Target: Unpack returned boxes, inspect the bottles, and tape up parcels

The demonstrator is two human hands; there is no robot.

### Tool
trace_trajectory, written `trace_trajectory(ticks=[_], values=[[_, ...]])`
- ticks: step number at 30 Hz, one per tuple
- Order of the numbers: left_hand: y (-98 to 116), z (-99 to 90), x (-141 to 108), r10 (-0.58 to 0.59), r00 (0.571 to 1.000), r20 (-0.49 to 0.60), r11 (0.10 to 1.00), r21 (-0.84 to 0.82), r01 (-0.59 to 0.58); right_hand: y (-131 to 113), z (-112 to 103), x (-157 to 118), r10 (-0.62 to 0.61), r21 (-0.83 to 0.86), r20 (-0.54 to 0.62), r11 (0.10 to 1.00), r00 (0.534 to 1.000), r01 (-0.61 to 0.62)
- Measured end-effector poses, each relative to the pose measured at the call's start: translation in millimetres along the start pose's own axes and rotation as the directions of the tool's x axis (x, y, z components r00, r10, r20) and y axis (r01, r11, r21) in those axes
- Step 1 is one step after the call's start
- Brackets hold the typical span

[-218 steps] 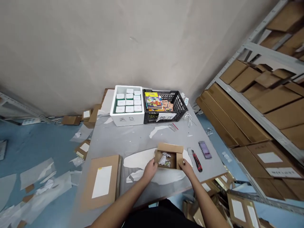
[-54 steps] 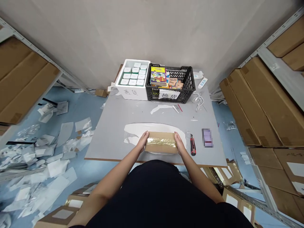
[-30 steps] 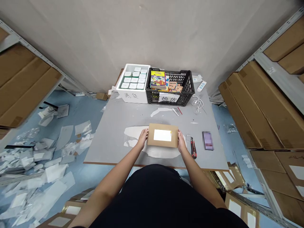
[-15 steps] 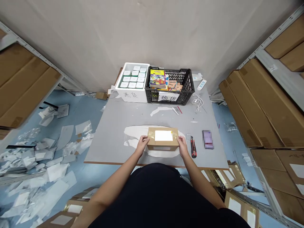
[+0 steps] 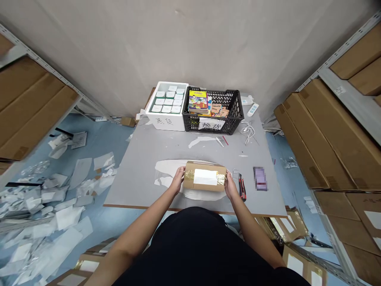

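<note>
A taped cardboard box [image 5: 190, 182] with a white label [image 5: 205, 177] is held between my two hands above the near part of the grey table [image 5: 133, 171]. My left hand [image 5: 177, 180] grips its left end, and my right hand [image 5: 230, 185] grips its right end. The labelled face tilts towards me, with shiny tape at both ends. Under and behind the box, a pale worn patch [image 5: 166, 167] shows on the tabletop. Just right of my right hand lies a red and black utility knife [image 5: 242, 187].
At the table's back stand a white foam box [image 5: 166, 122] of small cartons and a black crate [image 5: 229, 126] holding books. A blurred phone-like item [image 5: 260, 178] and a white cable [image 5: 247, 129] lie at right. Shelves of cardboard boxes [image 5: 330, 135] flank the table; paper scraps [image 5: 59, 222] litter the floor.
The cardboard box has been tipped so its labelled face turns towards me. Both hands have shifted from its near corners to round its ends. The view has moved slightly.
</note>
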State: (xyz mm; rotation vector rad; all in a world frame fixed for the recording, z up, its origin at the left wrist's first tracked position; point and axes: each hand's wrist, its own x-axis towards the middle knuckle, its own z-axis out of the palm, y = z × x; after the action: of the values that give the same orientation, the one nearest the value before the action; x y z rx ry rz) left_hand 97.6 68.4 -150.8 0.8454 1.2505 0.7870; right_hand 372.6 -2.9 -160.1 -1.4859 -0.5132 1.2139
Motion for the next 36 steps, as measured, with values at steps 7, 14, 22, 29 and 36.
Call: trace_trajectory(ticks=[7,14,22,29,36], values=[[-28,-17.5,-24,-0.134,0.99,-0.039,0.991,0.002,0.134,15,-11,-18,0.166,0.065,0.026,0.984,0.986,-0.167],[-30,-3.4,-25,-0.073,0.996,0.045,0.997,0.016,0.072,15,-1,-19,0.181,-0.005,0.091,0.983,0.979,-0.181],[-11,-13.4,-16,0.073,0.993,-0.089,0.997,0.009,-0.072,-3,15,-9,-0.162,-0.1,0.033,0.981,0.986,0.164],[-22,-18.5,-20,0.067,0.997,-0.023,0.994,0.088,-0.065,7,19,-8,-0.385,-0.594,0.188,0.688,0.904,0.417],[-21,-19.6,-21,0.076,0.997,0.002,0.997,0.034,-0.076,-1,40,-18,-0.396,-0.682,0.46,0.416,0.795,0.602]])
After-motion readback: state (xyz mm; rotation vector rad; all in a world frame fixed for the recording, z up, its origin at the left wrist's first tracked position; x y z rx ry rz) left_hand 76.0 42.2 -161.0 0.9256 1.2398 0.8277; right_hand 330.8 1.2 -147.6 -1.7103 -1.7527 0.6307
